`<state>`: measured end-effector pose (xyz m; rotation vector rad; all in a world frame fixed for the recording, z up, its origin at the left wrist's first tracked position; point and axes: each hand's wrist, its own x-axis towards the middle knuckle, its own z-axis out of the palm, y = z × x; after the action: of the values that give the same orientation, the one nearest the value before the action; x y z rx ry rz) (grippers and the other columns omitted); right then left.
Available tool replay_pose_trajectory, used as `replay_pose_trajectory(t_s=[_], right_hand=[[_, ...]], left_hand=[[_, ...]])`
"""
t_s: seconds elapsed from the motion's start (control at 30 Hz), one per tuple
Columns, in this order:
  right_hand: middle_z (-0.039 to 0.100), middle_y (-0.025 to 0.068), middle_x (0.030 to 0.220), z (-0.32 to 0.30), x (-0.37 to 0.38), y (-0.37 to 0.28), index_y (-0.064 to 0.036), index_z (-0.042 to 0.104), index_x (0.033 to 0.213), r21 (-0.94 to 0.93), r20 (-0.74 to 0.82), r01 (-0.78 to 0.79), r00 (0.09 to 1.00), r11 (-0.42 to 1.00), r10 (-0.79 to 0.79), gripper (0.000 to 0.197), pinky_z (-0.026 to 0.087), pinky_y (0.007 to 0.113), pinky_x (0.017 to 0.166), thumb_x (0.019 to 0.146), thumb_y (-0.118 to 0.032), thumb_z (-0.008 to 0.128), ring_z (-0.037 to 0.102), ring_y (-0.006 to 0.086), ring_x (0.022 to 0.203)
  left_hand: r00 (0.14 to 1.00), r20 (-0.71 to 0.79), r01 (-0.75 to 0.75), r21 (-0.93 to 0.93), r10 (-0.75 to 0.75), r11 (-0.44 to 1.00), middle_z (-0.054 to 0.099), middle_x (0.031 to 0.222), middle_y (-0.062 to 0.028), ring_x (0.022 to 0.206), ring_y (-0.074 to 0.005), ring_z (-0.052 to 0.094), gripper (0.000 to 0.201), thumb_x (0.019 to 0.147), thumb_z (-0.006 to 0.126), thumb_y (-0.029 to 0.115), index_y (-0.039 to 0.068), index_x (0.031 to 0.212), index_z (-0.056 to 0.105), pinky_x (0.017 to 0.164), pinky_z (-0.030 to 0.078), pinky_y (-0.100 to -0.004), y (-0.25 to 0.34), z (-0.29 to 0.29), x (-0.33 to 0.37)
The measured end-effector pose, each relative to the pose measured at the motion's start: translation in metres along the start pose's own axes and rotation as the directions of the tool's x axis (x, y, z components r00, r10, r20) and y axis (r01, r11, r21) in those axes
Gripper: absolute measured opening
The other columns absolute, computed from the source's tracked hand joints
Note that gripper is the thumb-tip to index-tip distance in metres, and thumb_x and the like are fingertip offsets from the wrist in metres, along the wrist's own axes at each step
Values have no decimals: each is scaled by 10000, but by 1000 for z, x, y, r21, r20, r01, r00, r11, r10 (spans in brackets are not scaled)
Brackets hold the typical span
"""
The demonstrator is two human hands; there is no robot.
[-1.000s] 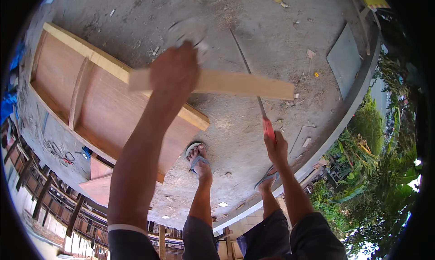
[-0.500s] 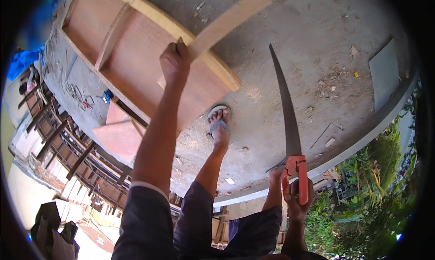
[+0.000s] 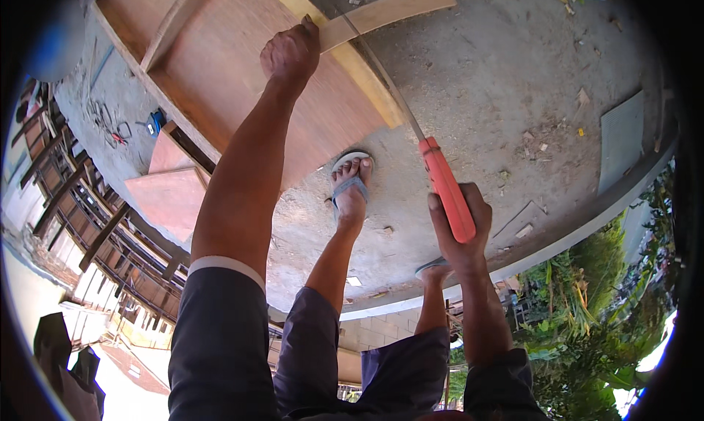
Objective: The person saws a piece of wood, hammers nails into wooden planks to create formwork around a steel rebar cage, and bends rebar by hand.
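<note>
A wooden strip (image 3: 402, 7) is clasped in the left hand (image 3: 292, 52) above the edge of a framed panel (image 3: 339, 120) at far left, while a red-handled handsaw (image 3: 446, 189), crossing the strip, is gripped by the right hand (image 3: 469, 227) nearer right.

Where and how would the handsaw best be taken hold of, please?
Probably by its red handle, from the person's side, where the right hand grips it: the thick handle points back toward the body, while the thin blade slants away across the wooden strip.
</note>
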<state>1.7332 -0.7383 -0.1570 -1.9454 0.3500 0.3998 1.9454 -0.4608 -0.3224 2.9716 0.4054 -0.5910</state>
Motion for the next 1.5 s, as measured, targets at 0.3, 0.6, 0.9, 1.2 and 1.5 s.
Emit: replay_pose_trajectory(t_s=[0.3, 0.6, 0.9, 1.2, 1.5], right_hand=[[655, 78, 669, -9, -32, -2, -23, 616, 924, -98, -112, 7, 994, 995, -18, 181, 517, 280, 558, 888, -83, 783, 652, 144, 567], [650, 142, 697, 52, 86, 15, -5, 613, 949, -3, 1, 6, 1000, 1000, -6, 165, 524, 338, 583, 898, -81, 750, 698, 223, 621], [601, 83, 644, 53, 63, 42, -24, 628, 898, 58, -20, -45, 999, 997, 47, 162, 487, 304, 551, 921, -118, 757, 575, 114, 575], [663, 111, 743, 20, 0, 66, -4, 681, 972, -14, 5, 14, 1000, 1000, -14, 121, 517, 329, 597, 925, -95, 744, 694, 192, 665], [574, 37, 714, 69, 133, 55, -5, 649, 1006, 239, -49, 61, 998, 969, -50, 191, 453, 293, 588, 980, -182, 715, 520, 91, 652]], left_hand=[[998, 26, -61, -34, 61, 998, 755, 1011, -186, 992, -411, 710, 598, 1059, 329, 452, 91, 920, 786, 902, 556, -488, 4, -3, 7], [995, 47, -91, -1, 91, 996, 749, 1002, -211, 990, -422, 708, 591, 1061, 329, 452, 99, 933, 785, 909, 553, -501, 16, 11, 11], [994, 79, -77, 34, 75, 996, 747, 1041, -215, 1027, -415, 705, 606, 1064, 309, 462, 102, 965, 787, 931, 545, -503, -2, 9, 13], [997, 78, -17, 41, 14, 999, 742, 1053, -226, 1034, -435, 698, 622, 1067, 301, 469, 88, 975, 784, 943, 541, -510, -8, 7, 15], [994, 87, -70, -22, 72, 997, 739, 984, -250, 990, -469, 698, 597, 1064, 337, 465, 82, 940, 778, 915, 549, -536, 22, 21, 15]])
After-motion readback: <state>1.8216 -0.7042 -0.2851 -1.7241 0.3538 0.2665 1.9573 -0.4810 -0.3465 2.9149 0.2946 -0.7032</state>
